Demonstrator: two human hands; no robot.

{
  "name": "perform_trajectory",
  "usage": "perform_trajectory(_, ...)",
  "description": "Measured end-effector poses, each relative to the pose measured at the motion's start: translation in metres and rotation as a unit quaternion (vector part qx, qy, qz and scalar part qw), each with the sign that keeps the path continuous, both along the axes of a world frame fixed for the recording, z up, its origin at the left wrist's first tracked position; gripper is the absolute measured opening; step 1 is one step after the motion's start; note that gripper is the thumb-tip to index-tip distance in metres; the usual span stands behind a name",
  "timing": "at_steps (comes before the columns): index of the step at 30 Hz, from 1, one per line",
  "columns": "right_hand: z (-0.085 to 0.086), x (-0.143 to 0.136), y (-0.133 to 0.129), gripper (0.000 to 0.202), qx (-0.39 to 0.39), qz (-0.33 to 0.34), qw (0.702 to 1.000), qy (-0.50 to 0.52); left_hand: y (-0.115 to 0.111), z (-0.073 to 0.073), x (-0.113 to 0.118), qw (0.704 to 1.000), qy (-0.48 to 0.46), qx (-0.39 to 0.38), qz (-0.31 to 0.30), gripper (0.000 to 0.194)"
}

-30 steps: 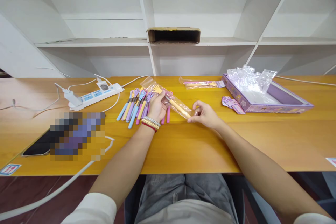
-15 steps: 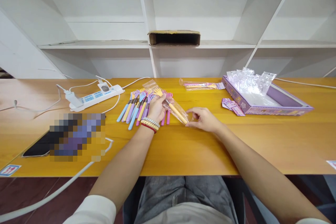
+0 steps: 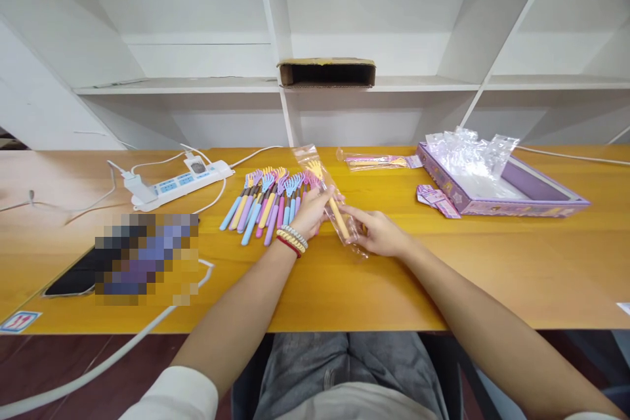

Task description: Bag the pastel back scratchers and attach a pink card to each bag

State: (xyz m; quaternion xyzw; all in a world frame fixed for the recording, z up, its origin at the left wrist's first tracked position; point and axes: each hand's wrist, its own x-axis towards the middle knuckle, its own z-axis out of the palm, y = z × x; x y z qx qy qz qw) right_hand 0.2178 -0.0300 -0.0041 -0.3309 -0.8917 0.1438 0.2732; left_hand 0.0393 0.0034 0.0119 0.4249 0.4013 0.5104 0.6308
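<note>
A yellow back scratcher (image 3: 338, 218) with a small hand-shaped head lies inside a clear plastic sleeve (image 3: 304, 155), tilted with its head up and to the left. My left hand (image 3: 315, 211) is closed around the sleeve near the middle of the scratcher. At the handle end, my right hand (image 3: 377, 230) pinches the sleeve's lower part with thumb and fingers. Just left of my left hand lies a pile of back scratchers (image 3: 266, 200) in blue, yellow, purple and pink, heads pointing away from me; my left hand covers some of them.
A purple box (image 3: 531, 209) holding clear plastic sleeves (image 3: 472, 151) stands at the right. Beside it are small purple cards (image 3: 438, 200) and a filled sleeve (image 3: 377, 162). At the left are a power strip (image 3: 182, 182), a phone (image 3: 73, 272) and a white cable (image 3: 147, 328).
The yellow scratcher and its sleeve have moved right, clear of the pile, and turned steeper. My left hand has slid right and down; my right hand has shifted slightly down along the sleeve.
</note>
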Motion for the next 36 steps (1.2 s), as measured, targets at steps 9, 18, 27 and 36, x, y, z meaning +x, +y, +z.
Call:
perform_trajectory(9, 0.005, -0.008, -0.001, 0.007, -0.049, -0.004, 0.995, 0.086, -0.012, -0.02, 0.031, 0.989, 0.128, 0.045, -0.058, 0.021)
perform_trajectory(18, 0.003, -0.001, 0.006, 0.017, -0.207, -0.017, 0.968, 0.141, -0.018, -0.006, 0.026, 0.969, 0.246, -0.035, -0.009, 0.065)
perform_trajectory(27, 0.003, 0.004, 0.015, 0.042, -0.376, -0.107, 0.894, 0.22, -0.012, -0.012, 0.017, 0.921, 0.385, 0.038, -0.054, 0.043)
perform_trajectory(36, 0.008, 0.023, 0.022, 0.034, -0.283, -0.075, 0.956, 0.035, -0.021, -0.014, 0.009, 0.72, 0.564, 0.39, -0.108, 0.03)
